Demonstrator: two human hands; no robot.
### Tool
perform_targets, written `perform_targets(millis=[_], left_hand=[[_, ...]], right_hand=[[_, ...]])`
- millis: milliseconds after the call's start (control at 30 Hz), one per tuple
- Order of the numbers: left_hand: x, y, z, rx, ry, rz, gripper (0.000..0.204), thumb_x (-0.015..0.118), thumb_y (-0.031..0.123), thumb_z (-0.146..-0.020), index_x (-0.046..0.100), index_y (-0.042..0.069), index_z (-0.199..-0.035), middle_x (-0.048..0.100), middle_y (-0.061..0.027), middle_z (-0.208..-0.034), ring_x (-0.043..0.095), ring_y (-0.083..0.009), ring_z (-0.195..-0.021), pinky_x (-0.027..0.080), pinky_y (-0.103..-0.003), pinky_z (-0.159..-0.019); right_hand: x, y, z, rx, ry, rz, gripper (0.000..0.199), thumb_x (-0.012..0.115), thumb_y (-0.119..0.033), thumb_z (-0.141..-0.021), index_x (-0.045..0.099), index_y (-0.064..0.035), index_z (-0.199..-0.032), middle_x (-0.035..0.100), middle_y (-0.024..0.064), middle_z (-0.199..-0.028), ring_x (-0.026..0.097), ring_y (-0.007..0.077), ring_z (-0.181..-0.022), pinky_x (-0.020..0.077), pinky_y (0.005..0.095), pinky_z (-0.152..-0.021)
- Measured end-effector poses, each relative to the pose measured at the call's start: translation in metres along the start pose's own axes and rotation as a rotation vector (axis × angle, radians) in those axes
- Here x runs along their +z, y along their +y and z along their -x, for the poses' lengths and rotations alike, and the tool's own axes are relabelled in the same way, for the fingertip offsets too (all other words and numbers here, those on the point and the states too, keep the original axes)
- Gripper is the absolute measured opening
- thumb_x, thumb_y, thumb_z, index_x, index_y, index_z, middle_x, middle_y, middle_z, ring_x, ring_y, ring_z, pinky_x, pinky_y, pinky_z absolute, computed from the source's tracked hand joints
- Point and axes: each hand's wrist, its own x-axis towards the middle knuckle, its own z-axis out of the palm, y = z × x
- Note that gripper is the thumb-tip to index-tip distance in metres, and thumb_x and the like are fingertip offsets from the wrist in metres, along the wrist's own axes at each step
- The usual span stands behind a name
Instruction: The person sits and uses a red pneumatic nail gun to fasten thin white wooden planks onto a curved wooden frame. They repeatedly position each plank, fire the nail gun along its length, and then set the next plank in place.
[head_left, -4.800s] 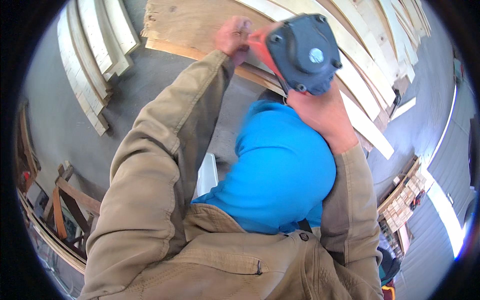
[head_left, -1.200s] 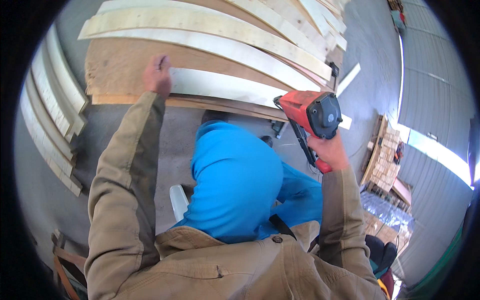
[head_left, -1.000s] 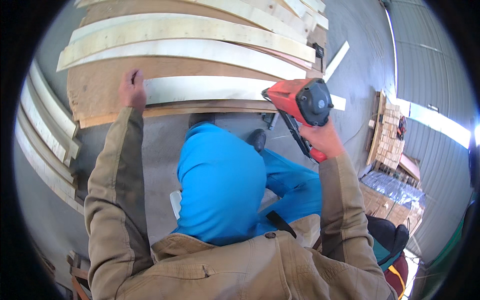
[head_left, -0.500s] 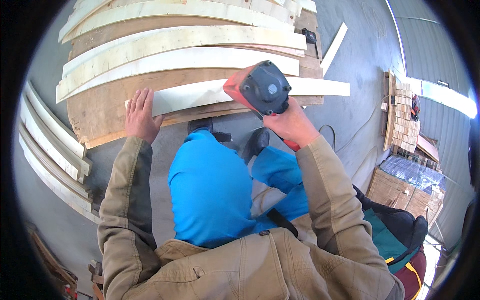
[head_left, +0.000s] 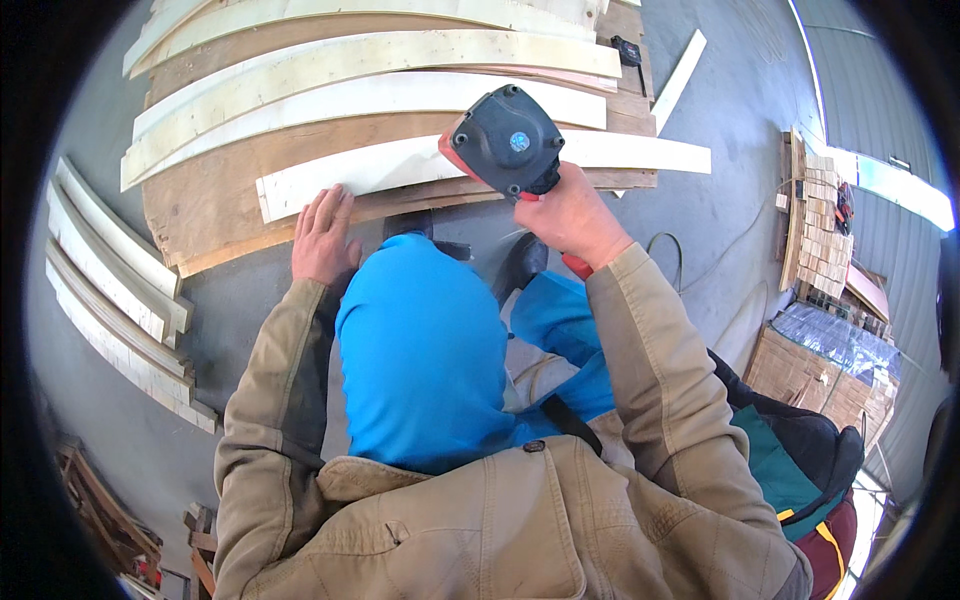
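Observation:
My right hand grips the handle of a red and black nail gun. The tool stands over a pale wooden strip, whose middle it covers; its tip is hidden below its body. Farther left, my left hand lies with outstretched fingers at the near edge of the same strip, fingertips touching it. The strip rests along the near side of a brown plywood sheet, its right end reaching past the sheet.
More pale strips lie across the sheet beyond. A black tape measure sits at its right edge. Stacked strips are on the floor at left. A hose trails on the floor at right, near wood stacks.
My left hand has slid right along the strip, uncovering its left end. The nail gun has shifted a little left and away from me, turning slightly. The whole view has tilted a bit.

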Motion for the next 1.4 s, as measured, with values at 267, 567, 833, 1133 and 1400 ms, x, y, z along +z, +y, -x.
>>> perform_targets(millis=[267,567,833,1133,1400], left_hand=[[0.003,-0.002,-0.004,-0.038,-0.062,0.001,0.084,0.082,0.023,-0.085,0.048,0.014,-0.162,0.036,-0.0076,-0.172,0.031,-0.0302,-0.160,0.027,-0.049,-0.133],[0.002,-0.006,-0.003,-0.028,-0.034,0.035,0.081,0.084,0.022,-0.086,0.051,0.014,-0.159,0.040,-0.0086,-0.170,0.034,-0.0314,-0.159,0.029,-0.050,-0.132],[0.006,-0.004,-0.004,-0.009,0.034,0.048,0.082,0.087,0.023,-0.084,0.053,0.014,-0.157,0.042,-0.0086,-0.169,0.036,-0.0314,-0.158,0.031,-0.052,-0.131],[0.006,-0.004,-0.003,-0.015,0.026,0.072,0.079,0.083,0.026,-0.088,0.050,0.014,-0.159,0.038,-0.0071,-0.171,0.033,-0.0307,-0.160,0.028,-0.050,-0.132],[-0.006,0.008,-0.005,-0.065,-0.034,0.072,0.074,0.073,0.017,-0.090,0.050,0.012,-0.160,0.038,-0.0081,-0.171,0.029,-0.0290,-0.162,0.024,-0.048,-0.135]], right_hand=[[0.009,0.009,-0.003,-0.103,0.051,-0.014,0.027,0.070,-0.008,-0.083,0.072,0.0052,-0.106,0.077,0.0234,-0.095,0.073,0.0316,-0.090,0.0563,0.0393,-0.087],[0.006,0.002,-0.003,-0.068,0.003,0.018,0.028,0.068,-0.007,-0.084,0.070,0.0025,-0.110,0.074,0.0299,-0.105,0.070,0.0477,-0.105,0.0552,0.0426,-0.096],[0.005,0.001,-0.005,-0.096,0.002,0.032,0.026,0.067,-0.007,-0.084,0.070,0.0046,-0.108,0.074,0.0305,-0.104,0.071,0.0470,-0.106,0.0552,0.0423,-0.096],[0.002,0.004,-0.011,-0.123,-0.012,0.120,0.030,0.067,-0.007,-0.082,0.072,0.0051,-0.109,0.075,0.0297,-0.104,0.072,0.0456,-0.104,0.0561,0.0422,-0.094],[0.009,0.022,0.019,-0.001,0.013,0.002,0.027,0.069,-0.008,-0.082,0.073,0.0052,-0.105,0.077,0.0211,-0.093,0.074,0.0297,-0.090,0.0567,0.0382,-0.085]])
